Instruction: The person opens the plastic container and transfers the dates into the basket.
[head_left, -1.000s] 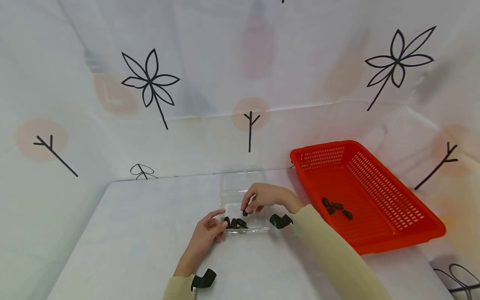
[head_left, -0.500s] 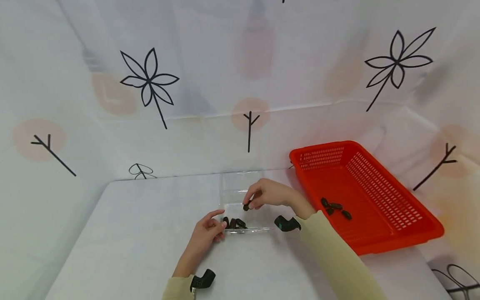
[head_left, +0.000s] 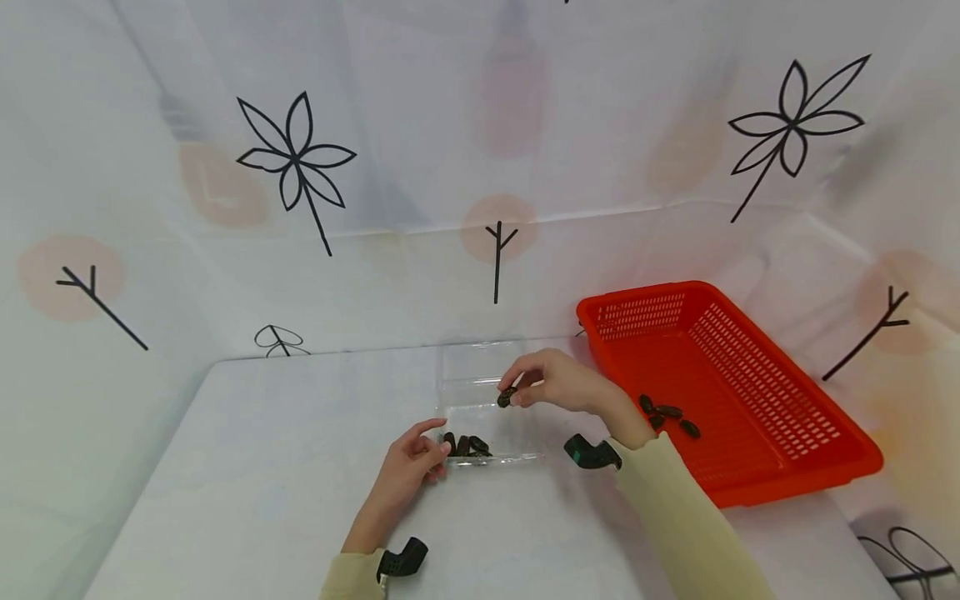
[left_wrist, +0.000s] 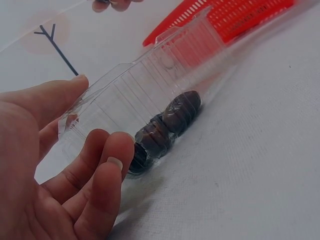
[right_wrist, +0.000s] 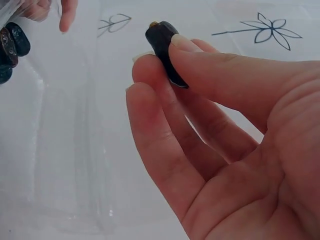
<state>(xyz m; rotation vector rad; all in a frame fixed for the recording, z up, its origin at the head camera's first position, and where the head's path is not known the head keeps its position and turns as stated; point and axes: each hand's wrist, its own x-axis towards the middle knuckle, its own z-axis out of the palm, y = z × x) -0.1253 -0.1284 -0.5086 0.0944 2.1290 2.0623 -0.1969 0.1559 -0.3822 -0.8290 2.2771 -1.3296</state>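
My right hand (head_left: 564, 382) pinches a dark, wrinkled date (head_left: 506, 397) between thumb and fingertips, raised over the clear plastic box (head_left: 516, 429). In the right wrist view a small yellowish stem end shows at the tip of the held date (right_wrist: 162, 42). At the box's left front corner, my left hand (head_left: 408, 460) holds the wall with bent fingers. Several dates (head_left: 465, 447) lie along the front of the box. Through the clear wall in the left wrist view, dates (left_wrist: 182, 111) sit beside the left fingertips (left_wrist: 120, 145).
On the right stands a red slotted plastic basket (head_left: 738, 400) with several more dates (head_left: 667, 412) inside. The box's open lid (head_left: 480, 362) lies toward the back. White cloth covers the table (head_left: 300, 467), and a printed cloth (head_left: 405, 283) hangs behind.
My right hand has lifted the date up and to the right, away from the dates at the front of the box. The left hand has stayed at the corner.
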